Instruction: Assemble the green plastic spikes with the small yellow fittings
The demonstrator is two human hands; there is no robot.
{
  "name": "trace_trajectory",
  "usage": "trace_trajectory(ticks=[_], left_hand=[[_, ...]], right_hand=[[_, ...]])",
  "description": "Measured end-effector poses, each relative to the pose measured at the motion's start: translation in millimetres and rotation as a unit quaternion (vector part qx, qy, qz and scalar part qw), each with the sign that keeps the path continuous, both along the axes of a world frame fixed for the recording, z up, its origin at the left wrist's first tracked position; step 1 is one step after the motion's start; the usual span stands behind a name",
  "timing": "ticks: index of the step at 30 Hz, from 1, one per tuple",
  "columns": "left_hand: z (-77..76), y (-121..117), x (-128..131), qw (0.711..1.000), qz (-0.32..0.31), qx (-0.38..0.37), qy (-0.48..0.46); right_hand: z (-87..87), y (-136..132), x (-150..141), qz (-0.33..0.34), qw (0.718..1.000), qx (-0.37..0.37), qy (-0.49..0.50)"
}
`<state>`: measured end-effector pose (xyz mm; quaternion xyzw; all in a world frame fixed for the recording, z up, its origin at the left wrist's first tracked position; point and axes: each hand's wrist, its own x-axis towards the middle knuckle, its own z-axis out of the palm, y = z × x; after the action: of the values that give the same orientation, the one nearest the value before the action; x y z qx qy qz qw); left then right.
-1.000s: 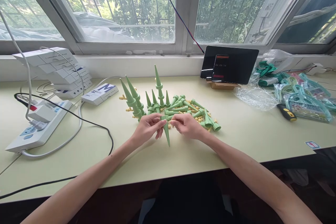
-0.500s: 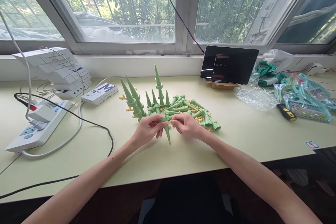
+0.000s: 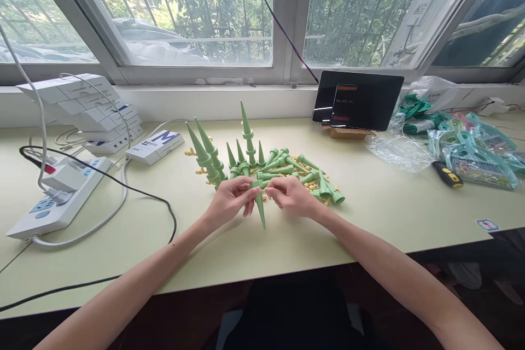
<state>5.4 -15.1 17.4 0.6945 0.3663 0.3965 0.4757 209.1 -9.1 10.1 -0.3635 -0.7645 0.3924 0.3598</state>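
My left hand [image 3: 233, 197] is closed around the collar of a green plant watering spike [image 3: 261, 210], whose tip points down toward the table. Close against the spike's collar, my right hand [image 3: 290, 194] pinches what looks like a small yellow valve, mostly hidden by the fingers. Just beyond both hands lies a heap of loose green spikes [image 3: 279, 167] mixed with yellow valves. Left of the heap, several stacked spikes [image 3: 205, 153] stand point up, with yellow valves sticking out of their sides. A taller stack [image 3: 247, 134] and shorter spikes stand beside them.
White boxes [image 3: 94, 112] and a power strip [image 3: 61, 197] with cables occupy the left side. A tablet [image 3: 373, 101] with a phone against it stands at the back. Bagged blue-green tools [image 3: 476, 153] and a black-yellow handle [image 3: 448, 175] lie at right.
Both hands stay nearly in place. The held spike's tip has shifted very slightly down and left. Nothing else has visibly moved on the table.
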Motion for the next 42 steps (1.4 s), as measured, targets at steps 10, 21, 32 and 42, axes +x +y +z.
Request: trace_trajectory(ticks=[10,21,32,42], left_hand=[[2.5,-0.1,2.2,1.000,0.014,0.018,-0.004],[-3.2,2.7,-1.4,1.000,-0.007,0.026,0.015],[-9.6,2.4,-2.8,0.997,0.014,0.059,0.040],[-0.8,2.8,-1.4,1.000,-0.028,-0.008,0.006]], right_hand=[[1.5,0.5,-0.4,0.026,0.996,-0.069,0.056],[3.5,-0.9,-0.8,0.004,1.000,-0.024,0.014],[-1.1,2.2,-0.1,0.013,0.997,-0.065,0.035],[1.4,-1.8,-0.9,-0.020,0.999,0.027,0.000]])
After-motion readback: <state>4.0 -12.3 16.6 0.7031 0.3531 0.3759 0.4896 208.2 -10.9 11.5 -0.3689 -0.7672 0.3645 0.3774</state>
